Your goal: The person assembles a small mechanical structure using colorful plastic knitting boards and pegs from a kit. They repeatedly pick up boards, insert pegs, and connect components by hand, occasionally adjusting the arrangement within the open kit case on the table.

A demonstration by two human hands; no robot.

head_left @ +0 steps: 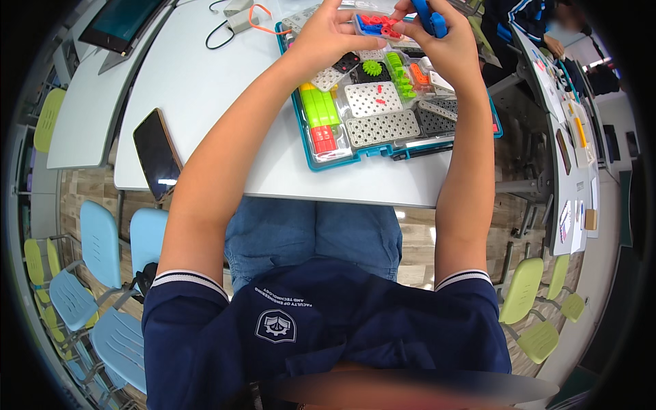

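Note:
At the far edge of my view, my left hand (324, 39) grips a small clear box (358, 27) of red and blue pegs (377, 26). My right hand (447, 55) holds a blue plastic tool (429, 19), its fingertips at the box's right side; whether they pinch a peg is hidden. Below both hands lies an open teal case (311, 154) of building parts. Inside are perforated plates (383, 130), a lime-green gear (372, 67), yellow-green pieces (319, 108) and red blocks (323, 139). Small red pegs (380, 102) rest on a white plate.
A phone (158, 150) lies on the white table (219, 102) left of the case. Behind it are an orange cable (261, 8) and a dark-screened device (123, 24). Blue chairs (101, 242) stand at left, green ones (521, 290) at right. Another person (523, 20) sits at the right-hand table.

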